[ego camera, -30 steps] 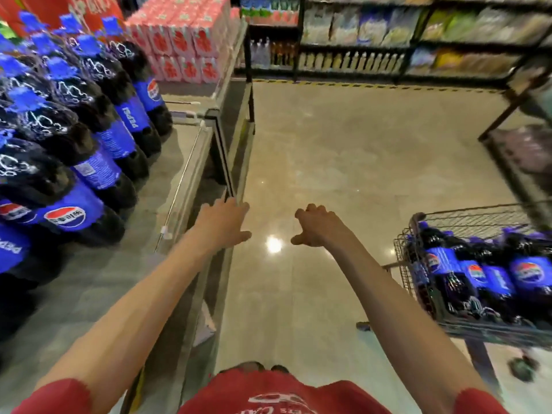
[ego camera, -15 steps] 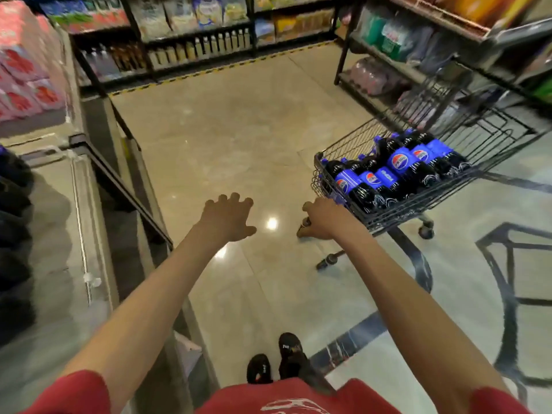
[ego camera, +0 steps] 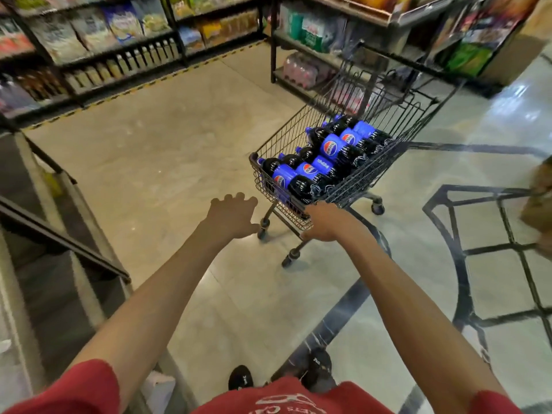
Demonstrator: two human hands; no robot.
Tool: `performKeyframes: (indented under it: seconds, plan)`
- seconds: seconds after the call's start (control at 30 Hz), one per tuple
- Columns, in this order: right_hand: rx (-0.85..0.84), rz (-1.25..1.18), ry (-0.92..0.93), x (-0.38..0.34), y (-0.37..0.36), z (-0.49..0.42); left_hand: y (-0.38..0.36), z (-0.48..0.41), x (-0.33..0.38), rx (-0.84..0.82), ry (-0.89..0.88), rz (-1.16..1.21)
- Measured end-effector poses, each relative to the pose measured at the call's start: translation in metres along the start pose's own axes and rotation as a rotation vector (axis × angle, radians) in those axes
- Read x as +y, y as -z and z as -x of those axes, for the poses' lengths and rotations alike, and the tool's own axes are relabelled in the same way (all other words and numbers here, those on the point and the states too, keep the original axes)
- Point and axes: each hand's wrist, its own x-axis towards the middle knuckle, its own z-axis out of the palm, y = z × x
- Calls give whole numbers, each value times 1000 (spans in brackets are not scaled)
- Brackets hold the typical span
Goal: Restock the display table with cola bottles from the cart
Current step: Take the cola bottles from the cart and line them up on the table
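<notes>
Both arms reach forward and down, bare from short red sleeves, nearly straight at the elbows. The left hand is held palm down with its fingers loosely straight and slightly spread, the thumb out toward the right, holding nothing. The right hand is level with it, back of the hand up, its fingers curled under. Whether they close on anything cannot be made out.

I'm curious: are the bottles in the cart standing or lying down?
Lying down: the cola bottles rest on their sides in the cart.
</notes>
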Motion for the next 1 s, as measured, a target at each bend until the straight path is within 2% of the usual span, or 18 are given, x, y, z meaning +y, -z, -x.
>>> performKeyframes:
  seconds: [0.3,0.57,1.0]
  plan:
    - [-10,17,37,123,20,-18,29,-69,101,14,32,19]
    - [-19,18,71,200,33,-43,47,-124,172,23,-4,-26]
    - [-70,2,88,274,69,-146,67,-258,205,-24,-35,-59]
